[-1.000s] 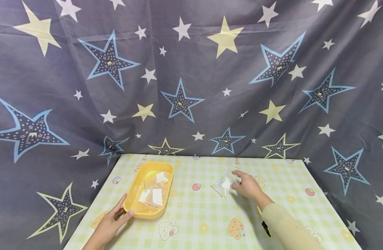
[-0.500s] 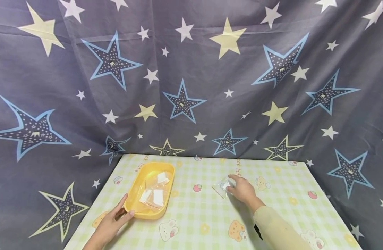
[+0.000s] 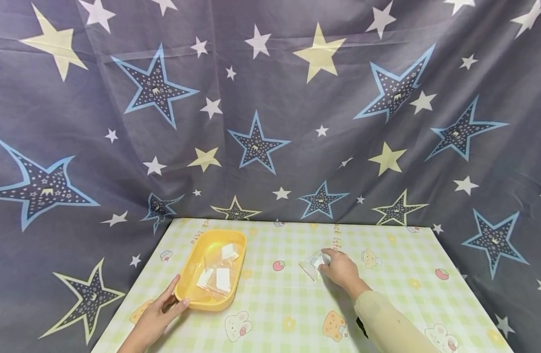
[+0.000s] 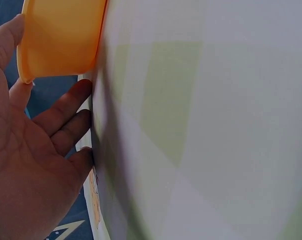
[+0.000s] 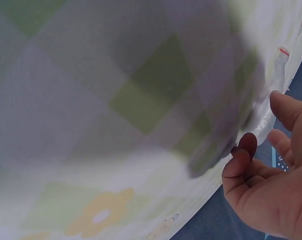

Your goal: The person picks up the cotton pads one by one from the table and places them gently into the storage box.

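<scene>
At the near left corner of a yellow plastic tray (image 3: 213, 305), my left hand (image 3: 156, 316) holds the rim between thumb and forefinger. In the left wrist view the other fingers of my left hand (image 4: 36, 145) rest with their tips at the tabletop, beside the tray (image 4: 63, 40). Toward the right, my right hand (image 3: 342, 271) has its thumb and forefinger at the right end of a small clear zip bag (image 3: 311, 268) with something white inside. The right wrist view shows the bag (image 5: 263, 120) between that thumb and forefinger, the remaining fingers of the hand (image 5: 278, 192) curled.
Several similar clear bags with white contents (image 3: 223, 279) lie inside the tray. A green-checked cloth with cartoon prints covers the table (image 3: 270, 304). Behind it hangs a dark curtain (image 3: 270, 88) with stars, close to the table's back edge.
My right hand has moved slightly left and down, over more of the small bag, and its fingers have closed in on the bag's end. The left hand and tray stay put.
</scene>
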Demonstrator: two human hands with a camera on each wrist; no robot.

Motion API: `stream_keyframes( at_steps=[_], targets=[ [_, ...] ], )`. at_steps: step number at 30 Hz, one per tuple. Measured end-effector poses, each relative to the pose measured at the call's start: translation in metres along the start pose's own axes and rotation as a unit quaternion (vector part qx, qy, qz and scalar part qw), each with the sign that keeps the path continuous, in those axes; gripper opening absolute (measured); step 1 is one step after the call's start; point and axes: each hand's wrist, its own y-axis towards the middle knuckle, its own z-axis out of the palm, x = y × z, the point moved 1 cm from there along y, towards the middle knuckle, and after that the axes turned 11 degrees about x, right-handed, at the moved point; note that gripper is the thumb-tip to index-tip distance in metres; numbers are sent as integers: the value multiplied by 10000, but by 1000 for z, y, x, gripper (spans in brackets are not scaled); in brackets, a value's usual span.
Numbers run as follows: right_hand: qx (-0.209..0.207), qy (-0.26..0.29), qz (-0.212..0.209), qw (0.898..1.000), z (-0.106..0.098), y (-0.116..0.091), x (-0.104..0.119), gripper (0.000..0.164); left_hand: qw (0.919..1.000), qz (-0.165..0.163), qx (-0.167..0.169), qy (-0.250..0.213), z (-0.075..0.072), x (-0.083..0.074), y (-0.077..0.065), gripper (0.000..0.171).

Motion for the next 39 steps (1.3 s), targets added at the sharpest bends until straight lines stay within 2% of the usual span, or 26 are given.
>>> stream_keyframes(
  at_steps=[9,20,26,30,39],
  targets=[
    [-169,-158,135,9996,6,3,0,49,10000,9,-14,-3,-1,0,0,88],
    [-116,-654,351,9972,6,-1,11,47,10000,38,-54,56,0,0,0,90],
    [-115,-685,408,9968,5,0,12,49,10000,32,-62,64,0,0,0,90],
    [-149,-588,333,9976,3,4,9,49,10000,-33,-41,34,1,1,0,91],
    [-102,-1,276,9996,-1,3,2,46,10000,-94,-7,31,1,0,0,92]
  ],
)
